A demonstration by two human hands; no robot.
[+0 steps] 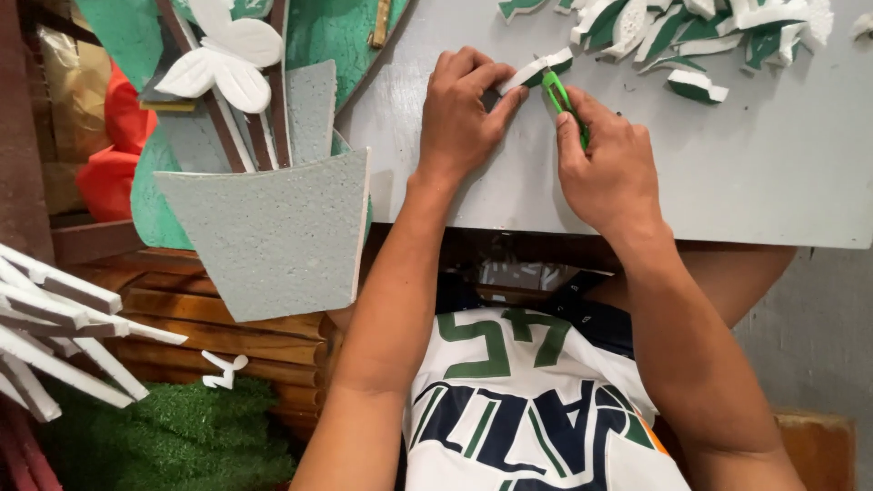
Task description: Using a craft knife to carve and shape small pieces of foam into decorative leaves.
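Pinching a small white and green foam piece [536, 69] between thumb and fingers, your left hand [466, 105] is pressing it down on the grey board [773, 155], near the board's middle. Your right hand [605, 159] is closing tightly around a green-handled craft knife [562, 100], with its tip meeting the foam piece just beside your left fingertips.

Going from the left side: white foam strips [55, 318] are fanning out at the left edge, above a patch of green artificial turf [164, 436]. A red cloth [114, 145] is lying behind them. Next, a white foam butterfly [225, 56] is sitting on brown sticks [238, 136], which are rising from a grey foam pot shape [273, 241] with wooden slats [236, 336] beneath it. Your two forearms are reaching up over your white jersey [536, 418] to the board. Farther right, along the board's top edge, a heap of white and green foam scraps [682, 36] is lying well apart from your hands. At the far right, the board is hanging over a grey floor [818, 336].
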